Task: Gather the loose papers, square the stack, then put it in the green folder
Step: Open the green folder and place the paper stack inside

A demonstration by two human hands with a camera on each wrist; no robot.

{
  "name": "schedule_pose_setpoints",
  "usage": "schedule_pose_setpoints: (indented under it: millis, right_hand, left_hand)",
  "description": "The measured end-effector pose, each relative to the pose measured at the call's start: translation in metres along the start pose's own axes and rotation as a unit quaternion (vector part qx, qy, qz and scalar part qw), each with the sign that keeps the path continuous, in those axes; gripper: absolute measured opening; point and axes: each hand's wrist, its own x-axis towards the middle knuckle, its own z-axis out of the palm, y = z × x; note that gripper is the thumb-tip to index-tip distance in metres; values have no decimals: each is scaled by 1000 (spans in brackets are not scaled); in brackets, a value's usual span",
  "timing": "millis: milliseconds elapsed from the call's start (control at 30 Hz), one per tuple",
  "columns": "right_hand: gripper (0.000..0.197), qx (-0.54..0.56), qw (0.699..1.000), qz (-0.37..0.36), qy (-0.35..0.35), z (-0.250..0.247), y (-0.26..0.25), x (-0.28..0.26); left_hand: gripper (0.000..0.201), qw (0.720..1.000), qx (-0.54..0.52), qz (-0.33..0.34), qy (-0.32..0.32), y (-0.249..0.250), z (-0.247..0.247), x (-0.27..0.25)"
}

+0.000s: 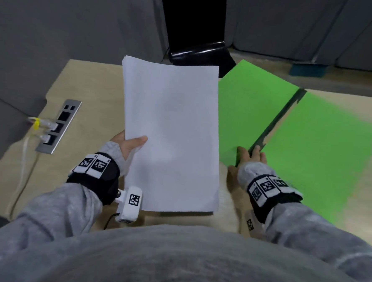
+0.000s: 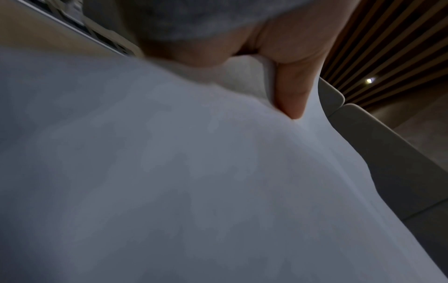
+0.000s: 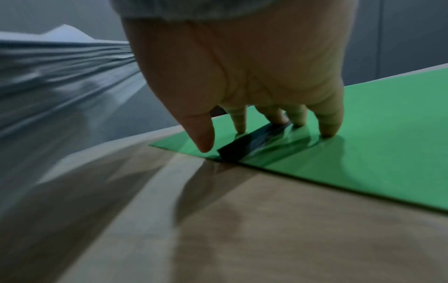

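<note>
From the head camera, the left hand (image 1: 127, 145) holds the paper stack (image 1: 170, 137) at its left edge, with the thumb on top and the other fingers hidden under it. The stack is lifted above the wooden table (image 1: 91, 104), just left of the green folder (image 1: 323, 153). The folder lies open and flat on the table, at the right side. The right hand (image 1: 248, 161) rests with spread fingers on the near end of the folder's dark spine (image 1: 277, 122). A socket panel (image 1: 58, 126) is set in the table far to the left.

From the left wrist camera, the thumb (image 2: 294, 92) presses on the white sheets (image 2: 169, 172), pinching them.

From the right wrist camera, the straight fingertips (image 3: 328, 132) touch the folder (image 3: 363, 153) and its spine (image 3: 244, 147); the paper edges (image 3: 60, 76) are at the left, blurred.
</note>
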Motion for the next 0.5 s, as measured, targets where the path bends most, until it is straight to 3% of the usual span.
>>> schedule_pose_setpoints:
  millis: [100, 200, 267, 333, 367, 467, 500]
  right_hand:
    - [67, 18, 995, -101, -13, 7, -45, -15]
    - [74, 79, 980, -163, -77, 15, -85, -36]
    - [65, 114, 975, -174, -78, 14, -100, -44]
    - [50, 164, 973, -146, -75, 13, -107, -42]
    - [53, 199, 969, -127, -72, 10, -109, -43]
    - [123, 361, 927, -80, -62, 17, -111, -31]
    - [129, 396, 914, -66, -62, 22, -107, -24]
  left_hand:
    - [19, 1000, -21, -7, 2, 2, -29, 2]
    - [22, 1000, -24, -6, 9, 4, -55, 6]
    - [19, 999, -32, -12, 12, 5, -72, 7]
    - [30, 999, -33, -28, 5, 6, -88, 10]
    - [34, 999, -32, -35, 0, 7, -93, 11]
    - [34, 998, -34, -46, -11, 7, -99, 17]
    - [33, 998, -37, -50, -19, 6, -96, 18]
